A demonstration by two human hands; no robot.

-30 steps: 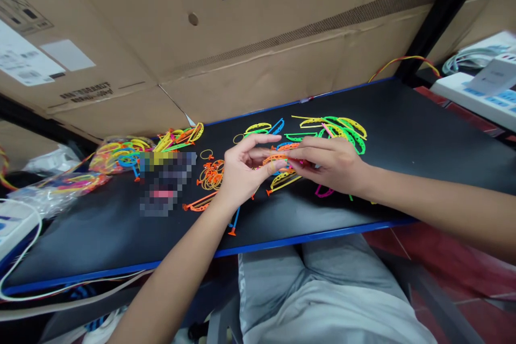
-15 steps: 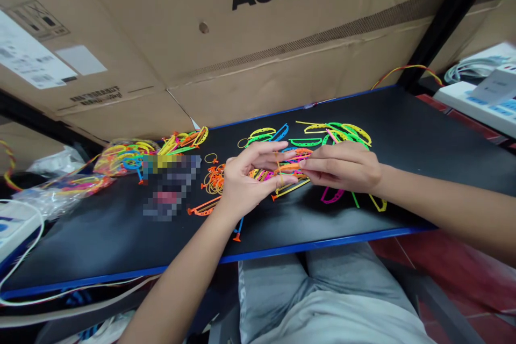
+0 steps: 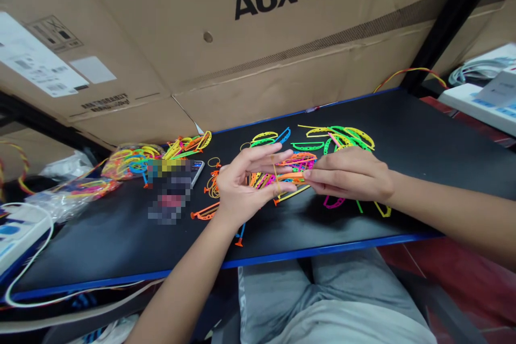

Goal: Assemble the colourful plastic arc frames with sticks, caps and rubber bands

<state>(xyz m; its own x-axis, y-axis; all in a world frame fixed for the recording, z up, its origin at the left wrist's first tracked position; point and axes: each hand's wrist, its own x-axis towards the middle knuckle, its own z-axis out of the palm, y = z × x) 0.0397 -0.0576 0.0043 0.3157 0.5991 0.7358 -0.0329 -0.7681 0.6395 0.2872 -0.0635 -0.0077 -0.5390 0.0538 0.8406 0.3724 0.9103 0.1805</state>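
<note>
A tan rubber band [image 3: 276, 174] is stretched between the thumb and fingers of my left hand [image 3: 242, 183], which is curved in a wide C. My right hand [image 3: 350, 174] pinches an orange plastic strip [image 3: 294, 177], probably part of a toy bow; its far end reaches toward the band. Whether strip and band touch, I cannot tell. Behind and under the hands lies a pile of small pink and orange toy bows [image 3: 300, 158]. Rubber bands with orange suction-cup tips [image 3: 212, 185] lie left of my left hand. Below it is a blue stick with an orange suction cup [image 3: 239, 242].
Yellow and green bows [image 3: 357, 137] are heaped at the back right of the black table [image 3: 121, 242]. Plastic bags of colourful bows [image 3: 133, 158] and a pixelated item [image 3: 171, 193] lie left. A large cardboard box [image 3: 258, 59] stands behind. White cables [image 3: 30, 279] hang at left.
The view has shifted slightly, so the scene sits a little lower and further right. My hands keep nearly the same pose, with the band still stretched and the orange strip still pinched.
</note>
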